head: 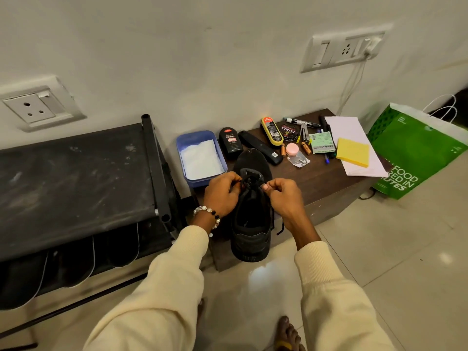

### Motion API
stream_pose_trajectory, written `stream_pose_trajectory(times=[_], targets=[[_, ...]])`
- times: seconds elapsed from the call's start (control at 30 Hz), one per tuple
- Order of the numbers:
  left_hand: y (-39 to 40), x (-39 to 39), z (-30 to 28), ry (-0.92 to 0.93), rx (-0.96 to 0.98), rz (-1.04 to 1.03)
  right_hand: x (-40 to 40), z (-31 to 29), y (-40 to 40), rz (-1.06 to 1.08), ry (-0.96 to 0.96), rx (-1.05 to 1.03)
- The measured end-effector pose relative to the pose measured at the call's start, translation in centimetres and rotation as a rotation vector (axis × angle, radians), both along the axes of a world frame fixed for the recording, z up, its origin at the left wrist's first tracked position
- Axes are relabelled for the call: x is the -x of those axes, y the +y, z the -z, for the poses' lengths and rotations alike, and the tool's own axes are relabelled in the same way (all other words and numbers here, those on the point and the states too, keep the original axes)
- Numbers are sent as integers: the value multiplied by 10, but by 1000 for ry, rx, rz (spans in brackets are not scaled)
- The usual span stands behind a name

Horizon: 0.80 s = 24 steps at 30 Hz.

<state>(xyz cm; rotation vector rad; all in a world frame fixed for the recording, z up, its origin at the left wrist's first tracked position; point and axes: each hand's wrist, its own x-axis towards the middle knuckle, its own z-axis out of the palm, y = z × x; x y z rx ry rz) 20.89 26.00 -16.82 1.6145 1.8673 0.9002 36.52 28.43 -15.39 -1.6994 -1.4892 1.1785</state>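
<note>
A black lace-up shoe (250,231) stands on a low dark wooden table (326,183), heel toward me and hanging slightly over the front edge. My left hand (221,196), with a bead bracelet on the wrist, pinches the black lace at the top of the tongue. My right hand (285,196) pinches the lace from the other side. A loose lace end (278,230) dangles down the shoe's right side.
Behind the shoe lie a blue tub with white cloth (201,158), a Cherry polish bottle (230,143), a black brush (260,146), polish tins, batteries, pens, yellow sticky notes (353,152) and paper. A black shoe rack (76,188) stands left, a green paper bag (415,153) right.
</note>
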Motion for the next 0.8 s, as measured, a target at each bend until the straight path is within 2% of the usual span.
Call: stream_pose_trajectory(times=[0.07,0.13,0.4,0.6,0.8], targets=[[0,-2,-1,85,3,-9,3,-2,1,48,-38,15],[0,-3,-2,74,24,-20,2,-3,1,83,22,55],[-1,11,2,-163,61,35,-9,-2,1,-25,270,169],[1,4,-1,-99,17,-67,-3,2,1,97,149,132],[3,2,-2,-77,71,-121,-3,-2,2,109,205,158]])
